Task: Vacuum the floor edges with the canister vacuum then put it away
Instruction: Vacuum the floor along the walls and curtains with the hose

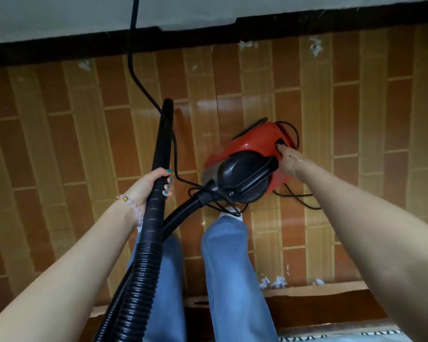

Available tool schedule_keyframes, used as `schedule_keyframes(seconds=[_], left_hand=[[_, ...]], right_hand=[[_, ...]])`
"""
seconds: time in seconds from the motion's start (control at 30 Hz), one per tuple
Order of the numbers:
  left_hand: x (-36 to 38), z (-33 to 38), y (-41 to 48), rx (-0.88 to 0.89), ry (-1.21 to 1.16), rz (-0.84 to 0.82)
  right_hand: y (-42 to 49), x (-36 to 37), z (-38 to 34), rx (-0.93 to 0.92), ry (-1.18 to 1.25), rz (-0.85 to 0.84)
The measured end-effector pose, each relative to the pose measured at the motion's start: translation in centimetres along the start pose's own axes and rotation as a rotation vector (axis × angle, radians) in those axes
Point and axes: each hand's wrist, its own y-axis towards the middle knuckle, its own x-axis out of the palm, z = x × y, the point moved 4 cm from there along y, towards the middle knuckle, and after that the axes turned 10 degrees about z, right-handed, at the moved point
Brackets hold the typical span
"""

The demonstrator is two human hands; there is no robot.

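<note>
Presently catalogued: canister vacuum (252,154), red body with a black top, stood on the parquet floor (59,144) just ahead of the person's feet, near the dark skirting board (59,49). Hands were well apart. Left hand (150,186) was wrapped round the black wand (162,134); ribbed hose (139,272) curved from it to the canister. Right hand (288,159) reached out, one straight finger on the black switch (281,143). Power cord (131,60) ran up the wall. White scraps (315,46) lay by the skirting.
</note>
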Motion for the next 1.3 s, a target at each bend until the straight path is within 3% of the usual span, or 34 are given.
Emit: schedule_keyframes(seconds=[0.33, 0.57, 0.77, 1.07, 1.23, 1.3], left_hand=[[-0.8, -0.6, 1.9, -0.049, -0.068, 0.036], [-0.3, -0.3, 2.2, -0.069, -0.061, 0.045], [-0.6, -0.7, 1.8, -0.079, -0.078, 0.031], [-3.2, -0.8, -1.0, -0.007, -0.163, 0.015], [-5.5, 0.2, -5.3, 0.083, -0.242, -0.032], [-6.6, 1.0, -7.3, 0.132, -0.312, -0.054]], right_hand=[[1.3, 0.4, -0.6, 0.101, 0.044, -0.015], [1.0, 0.9, -0.2, 0.014, -0.015, -0.026], [0.9, 1.1, -0.8, 0.055, 0.014, -0.09], [-1.5, 0.4, -1.6, -0.005, 0.028, 0.013], [-10.7, -1.0, -4.6, -0.075, 0.22, 0.3], [-14.4, -1.2, -6.4, -0.149, 0.31, 0.343]])
